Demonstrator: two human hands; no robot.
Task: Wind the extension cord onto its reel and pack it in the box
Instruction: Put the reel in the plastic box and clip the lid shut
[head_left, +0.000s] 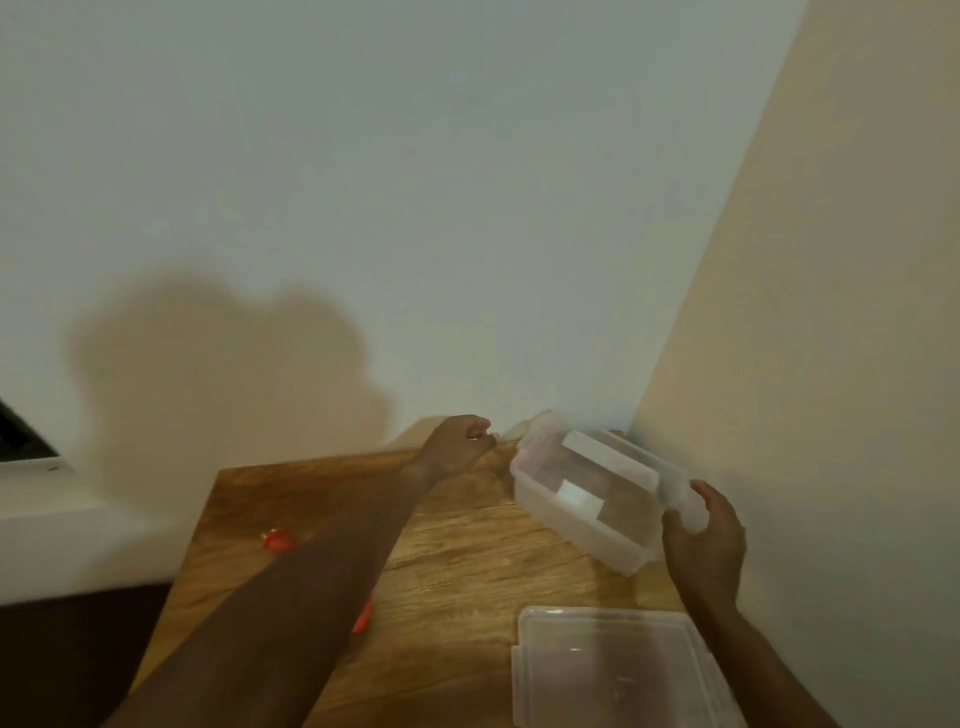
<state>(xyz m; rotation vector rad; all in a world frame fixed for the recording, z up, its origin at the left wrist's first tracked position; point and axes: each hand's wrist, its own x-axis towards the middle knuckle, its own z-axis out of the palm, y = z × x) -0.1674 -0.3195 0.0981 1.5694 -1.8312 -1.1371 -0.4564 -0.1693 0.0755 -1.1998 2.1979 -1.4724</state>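
Note:
A clear plastic box (587, 499) is tilted up off the wooden table (467, 561) at the far right, and my right hand (704, 540) grips its near end. Its flat clear lid (613, 670) lies on the table in front of it. My left hand (460, 444) reaches to the table's far edge by the wall, fingers closed around something small and pale that I cannot make out. Two orange-red pieces show beside my left forearm, one (278, 540) to its left and one (363, 616) to its right; blur hides what they are. No cord is clearly visible.
White wall (415, 208) rises straight behind the table and a beige wall (831, 364) closes the right side. A white ledge (62, 530) runs to the left of the table.

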